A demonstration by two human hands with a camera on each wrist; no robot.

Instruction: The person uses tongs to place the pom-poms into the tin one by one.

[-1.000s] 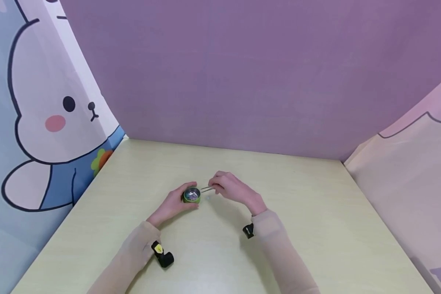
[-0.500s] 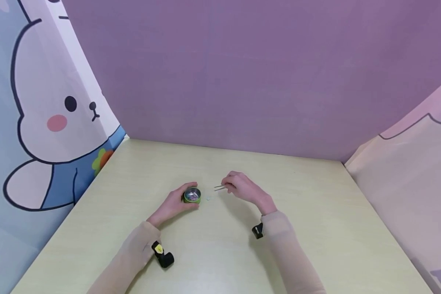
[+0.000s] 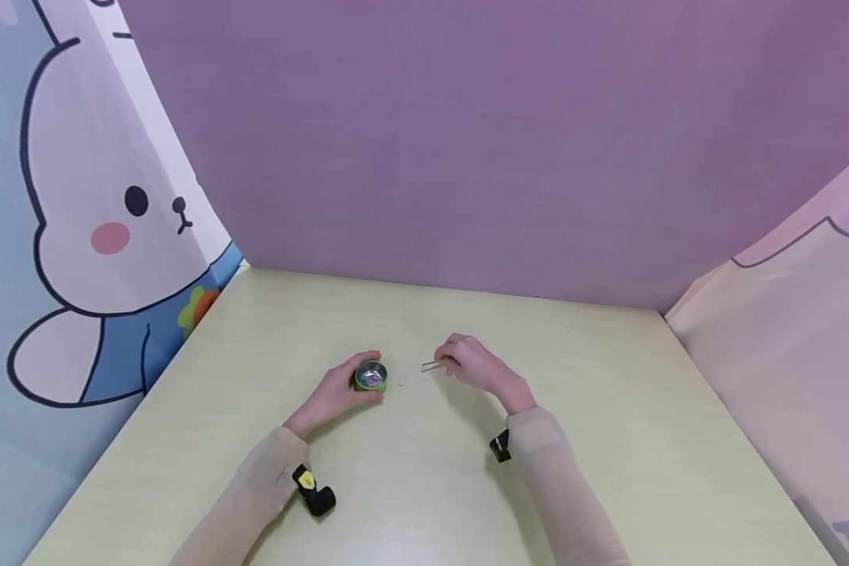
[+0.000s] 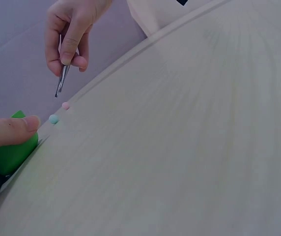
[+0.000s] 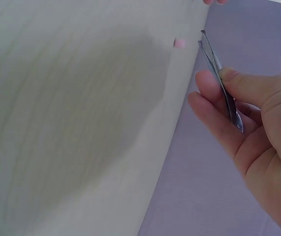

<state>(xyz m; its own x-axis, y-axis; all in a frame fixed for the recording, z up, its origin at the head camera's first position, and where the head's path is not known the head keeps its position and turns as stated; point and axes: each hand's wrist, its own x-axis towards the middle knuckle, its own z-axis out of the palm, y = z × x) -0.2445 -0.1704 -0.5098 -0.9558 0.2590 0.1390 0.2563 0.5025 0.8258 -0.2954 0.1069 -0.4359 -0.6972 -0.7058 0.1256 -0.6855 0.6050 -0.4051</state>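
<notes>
My left hand (image 3: 339, 391) grips a small round green cup (image 3: 371, 377) with a shiny metal inside, standing on the table. Something inside the cup glints, too small to tell. To the right of it, my right hand (image 3: 470, 363) pinches metal tweezers (image 5: 221, 73) between thumb and fingers. Their tips point toward the cup and stand slightly apart, with nothing between them. A pale blue-green bead (image 4: 54, 119) lies on the table close to the cup. Near it in the left wrist view is a pink bead (image 4: 66, 105), also seen in the right wrist view.
The pale wooden table (image 3: 424, 487) ends at a purple backdrop (image 3: 467, 157) behind. A printed cartoon cloth (image 3: 99, 181) hangs at the left, a pale one (image 3: 792, 354) at the right. Black wrist cameras (image 3: 317, 497) are on both sleeves.
My right hand has drawn the tweezers away from the cup to the right, mostly in the first half second. The left hand and cup stay in place.
</notes>
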